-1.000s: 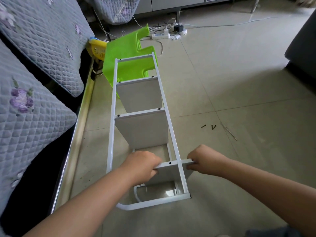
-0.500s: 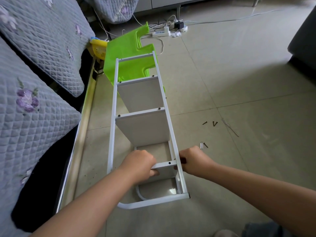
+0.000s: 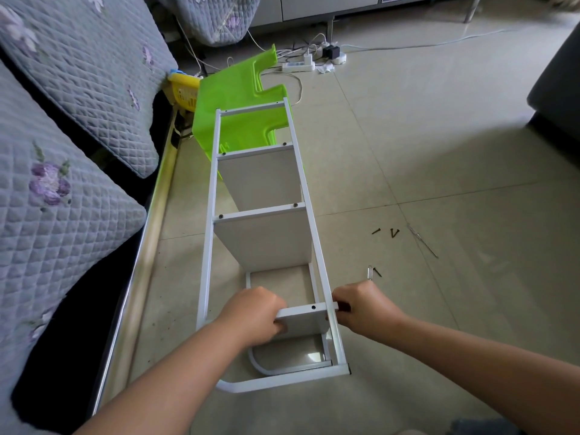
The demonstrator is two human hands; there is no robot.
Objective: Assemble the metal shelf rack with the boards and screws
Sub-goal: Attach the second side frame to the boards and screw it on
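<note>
A white metal shelf rack (image 3: 208,246) lies on its side on the tiled floor, its length running away from me. Two grey boards (image 3: 266,240) sit fixed between its rails. A third board (image 3: 303,321) rests near the rack's close end. My left hand (image 3: 251,315) grips that board's left edge. My right hand (image 3: 361,306) holds its right end against the right rail. Loose dark screws (image 3: 394,232) lie on the floor to the right, with a thin screwdriver (image 3: 422,240) beside them.
A sofa with grey quilted cushions (image 3: 62,196) borders the left side. A green plastic stool (image 3: 238,108) lies behind the rack's far end, a yellow basket (image 3: 183,89) next to it. A power strip and cables (image 3: 298,65) lie further back. Dark furniture (image 3: 558,86) stands at right.
The third board has slid left into the frame, so its right end no longer juts far past the rail. My right hand followed it inward, uncovering more screws on the floor.
</note>
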